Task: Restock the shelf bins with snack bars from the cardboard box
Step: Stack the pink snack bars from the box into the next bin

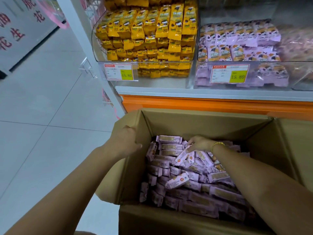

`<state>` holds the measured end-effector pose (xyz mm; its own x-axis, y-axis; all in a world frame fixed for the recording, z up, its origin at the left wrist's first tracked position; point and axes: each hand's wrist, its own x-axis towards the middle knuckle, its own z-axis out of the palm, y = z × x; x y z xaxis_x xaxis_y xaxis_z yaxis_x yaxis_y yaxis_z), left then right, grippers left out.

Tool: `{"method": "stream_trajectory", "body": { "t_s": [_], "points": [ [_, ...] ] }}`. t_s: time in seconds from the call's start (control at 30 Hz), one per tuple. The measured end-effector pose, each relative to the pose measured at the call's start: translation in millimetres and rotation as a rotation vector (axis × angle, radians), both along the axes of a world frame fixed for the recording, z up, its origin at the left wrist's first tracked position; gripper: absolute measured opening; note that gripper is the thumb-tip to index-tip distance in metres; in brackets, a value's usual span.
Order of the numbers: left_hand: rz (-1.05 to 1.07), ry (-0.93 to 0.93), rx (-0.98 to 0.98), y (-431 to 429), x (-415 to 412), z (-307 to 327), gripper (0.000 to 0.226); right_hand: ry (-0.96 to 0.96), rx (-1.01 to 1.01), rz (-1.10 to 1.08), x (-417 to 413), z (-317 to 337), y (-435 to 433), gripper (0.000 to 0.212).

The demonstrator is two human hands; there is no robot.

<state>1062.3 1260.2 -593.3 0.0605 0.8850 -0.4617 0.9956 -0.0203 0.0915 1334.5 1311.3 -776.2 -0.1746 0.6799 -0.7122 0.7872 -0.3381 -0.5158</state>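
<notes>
While the left hand [126,139] grips the box flap [118,180], the right hand [200,143], apparently pinching one bar [183,156], should gather several.

pale glossy tiled floor [42,116], white shelf upright [88,53], orange base panel [203,104] under grey shelf edge [203,92], white board with red characters [17,31] far left, flat cool light

My cardboard box [203,122] is plain brown, and the snack bars [171,146] inside are pale purple with tan panels. Packs in the left bin [96,48] are bright yellow, the right bin [271,62] has the same purple, and the price tags [118,72] are white, red-bordered, with a yellow-green patch. The shelf front [203,104] is orange, my bracelet [217,144] gold.
</notes>
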Motion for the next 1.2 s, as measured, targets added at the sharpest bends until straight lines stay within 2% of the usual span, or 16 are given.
{"method": "stream_trajectory", "body": {
  "t_s": [0.1, 0.2, 0.27, 0.37, 0.5, 0.63, 0.8, 0.87, 0.93, 1.0, 1.07, 1.13, 1.2],
  "points": [
    [0.000, -0.006, 0.005, 2, 0, -1, 0.053, 0.023, -0.006, -0.052, -7, -7, 4, 0.080],
    [-0.008, -0.005, 0.007, 2, -1, -1, 0.046, 0.007, -0.061, -0.063, -10, -8, 7, 0.080],
    [-0.018, -0.002, 0.011, 2, -2, -2, 0.042, 0.047, -0.110, -0.099, -8, -9, 7, 0.079],
    [-0.020, 0.002, 0.024, 1, -2, -2, 0.043, 0.130, -0.192, -0.142, -4, -8, 3, 0.088],
    [-0.017, 0.000, 0.020, 1, -1, -3, 0.039, 0.193, -0.208, -0.171, -2, -2, -10, 0.090],
    [-0.016, 0.004, 0.006, 2, -1, -4, 0.038, 0.201, -0.149, -0.150, 1, 1, -17, 0.078],
    [-0.036, 0.045, -0.006, 3, 1, -3, 0.038, 0.233, -0.136, -0.005, 5, 36, -26, 0.046],
    [-0.031, 0.046, -0.009, 3, 1, -3, 0.044, 0.294, -0.113, -0.081, 13, 46, -29, 0.039],
    [-0.037, 0.026, 0.000, 2, 3, -1, 0.048, 0.476, -0.118, -0.268, 22, 57, -34, 0.033],
    [-0.081, -0.073, 0.008, 1, 8, 2, 0.055, 0.770, -0.188, -0.530, 27, 74, -44, 0.028],
    [-0.084, -0.325, -0.044, -3, 18, 8, 0.066, 1.045, -0.283, -0.742, 26, 94, -55, 0.044],
    [-0.038, -0.627, -0.126, -10, 35, 18, 0.068, 1.248, -0.346, -0.838, 22, 115, -65, 0.065],
    [-0.019, -0.858, -0.136, -19, 54, 32, 0.060, 1.364, -0.360, -0.858, 15, 136, -75, 0.074]
  ]
}}
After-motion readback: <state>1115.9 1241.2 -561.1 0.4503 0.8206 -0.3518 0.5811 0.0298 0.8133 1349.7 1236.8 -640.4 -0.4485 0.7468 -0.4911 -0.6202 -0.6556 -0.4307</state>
